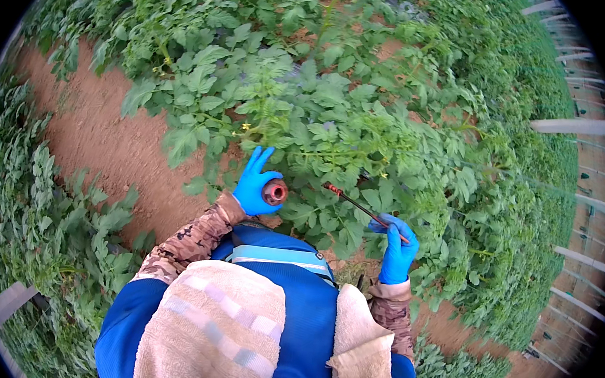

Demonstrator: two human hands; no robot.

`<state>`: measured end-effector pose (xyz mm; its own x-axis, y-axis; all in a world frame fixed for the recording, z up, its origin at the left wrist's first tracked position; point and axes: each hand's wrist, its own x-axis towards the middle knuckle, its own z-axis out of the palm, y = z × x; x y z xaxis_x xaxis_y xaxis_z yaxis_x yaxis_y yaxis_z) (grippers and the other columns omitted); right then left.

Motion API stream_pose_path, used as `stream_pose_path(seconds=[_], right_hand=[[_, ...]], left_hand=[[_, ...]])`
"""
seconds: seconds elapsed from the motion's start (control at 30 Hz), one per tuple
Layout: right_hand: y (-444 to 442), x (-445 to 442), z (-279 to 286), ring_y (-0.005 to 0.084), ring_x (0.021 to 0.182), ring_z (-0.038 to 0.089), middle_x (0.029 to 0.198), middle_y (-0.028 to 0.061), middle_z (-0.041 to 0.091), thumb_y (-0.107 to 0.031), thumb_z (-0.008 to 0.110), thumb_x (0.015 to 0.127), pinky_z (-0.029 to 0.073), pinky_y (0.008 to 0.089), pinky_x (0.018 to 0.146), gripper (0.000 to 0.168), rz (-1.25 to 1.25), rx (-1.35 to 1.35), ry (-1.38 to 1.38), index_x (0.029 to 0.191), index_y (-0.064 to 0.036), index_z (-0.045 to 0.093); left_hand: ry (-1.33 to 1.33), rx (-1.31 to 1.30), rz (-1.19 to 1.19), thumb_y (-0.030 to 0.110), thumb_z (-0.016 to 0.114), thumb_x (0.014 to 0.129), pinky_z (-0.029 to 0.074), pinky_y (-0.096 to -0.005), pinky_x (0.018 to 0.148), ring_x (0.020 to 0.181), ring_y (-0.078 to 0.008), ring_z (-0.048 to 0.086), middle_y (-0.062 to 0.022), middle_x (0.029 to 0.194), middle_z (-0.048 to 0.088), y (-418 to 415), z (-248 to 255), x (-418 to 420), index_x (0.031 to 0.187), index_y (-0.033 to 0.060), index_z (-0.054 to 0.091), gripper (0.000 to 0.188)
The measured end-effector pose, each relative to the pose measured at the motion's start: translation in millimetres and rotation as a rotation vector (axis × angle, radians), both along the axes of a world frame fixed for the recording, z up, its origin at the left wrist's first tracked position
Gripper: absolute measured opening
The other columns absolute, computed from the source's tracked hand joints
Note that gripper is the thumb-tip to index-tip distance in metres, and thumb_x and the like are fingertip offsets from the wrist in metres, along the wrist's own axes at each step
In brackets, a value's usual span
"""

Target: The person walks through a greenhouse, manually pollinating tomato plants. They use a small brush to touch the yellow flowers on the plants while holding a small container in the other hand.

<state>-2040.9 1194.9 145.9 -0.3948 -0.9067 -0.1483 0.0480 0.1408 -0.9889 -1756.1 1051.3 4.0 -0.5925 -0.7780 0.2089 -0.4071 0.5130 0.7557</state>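
Note:
My left hand point(255, 188), in a blue glove, holds a small dark bottle point(274, 192) whose open mouth has a red rim and faces up. Its thumb and a finger curl round the bottle while other fingers point forward. To the right, my right hand point(398, 247), also gloved in blue, pinches a thin dark stick point(362, 208) near its lower end. The stick's red, ridged tip points up and left, over the leaves. Tomato plants point(312, 131) with small yellow flowers point(246, 127) stand just in front of both hands.
Bare reddish soil point(104, 136) forms a path on the left, with more leafy plants point(82, 214) beside it. Dense foliage fills the right side. Pale posts point(574, 126) and strings stand at the far right. A towel point(212, 326) hangs over my chest.

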Motion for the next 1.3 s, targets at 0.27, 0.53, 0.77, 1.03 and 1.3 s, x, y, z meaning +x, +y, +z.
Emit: stream_pose_path(seconds=[0.27,0.53,0.77,1.03,1.3], right_hand=[[36,-86,-29,0.0183,0.085,0.064,0.096,0.0111,0.066,-0.012,0.052,0.094,0.050,0.0298,0.077,0.022,-0.297,-0.057,0.146,0.106,0.003,0.062],[-14,-88,-105,0.0152,0.090,0.064,0.100,0.0106,0.066,-0.005,0.056,0.091,0.051,0.0273,0.079,0.022,-0.297,-0.177,0.082,0.110,0.003,0.061],[-25,-98,-128,0.0136,0.087,0.064,0.097,0.0098,0.068,-0.008,0.056,0.091,0.051,0.0259,0.077,0.022,-0.313,-0.183,0.159,0.109,0.003,0.062],[0,-99,-104,0.0154,0.089,0.064,0.098,0.0098,0.067,-0.005,0.056,0.090,0.050,0.0271,0.079,0.021,-0.370,-0.238,0.051,0.109,0.003,0.061],[2,-97,-114,0.0158,0.090,0.064,0.098,0.0099,0.067,-0.003,0.056,0.089,0.050,0.0273,0.080,0.021,-0.333,-0.188,0.129,0.108,0.003,0.062]], left_hand=[[0.021,-0.021,0.070,0.022,0.085,0.051,0.028,-0.0498,0.107,0.132,-0.0417,0.029,-0.0204,0.139,0.037,39,12,-19,0.106,0.0080,0.058,0.063],[0.079,-0.020,0.015,0.022,0.084,0.055,0.035,-0.0477,0.103,0.123,-0.0386,0.043,-0.0158,0.124,0.053,65,36,-40,0.110,0.0055,0.056,0.064],[0.059,-0.003,0.036,0.022,0.085,0.055,0.037,-0.0463,0.101,0.124,-0.0375,0.043,-0.0161,0.124,0.053,76,32,-32,0.114,0.0048,0.055,0.068],[0.038,0.023,0.000,0.020,0.084,0.059,0.038,-0.0451,0.101,0.124,-0.0356,0.043,-0.0165,0.125,0.052,74,42,-35,0.116,0.0044,0.052,0.067],[0.087,0.015,-0.029,0.020,0.085,0.056,0.038,-0.0453,0.101,0.123,-0.0364,0.044,-0.0152,0.123,0.053,64,36,-33,0.117,0.0053,0.054,0.069]])
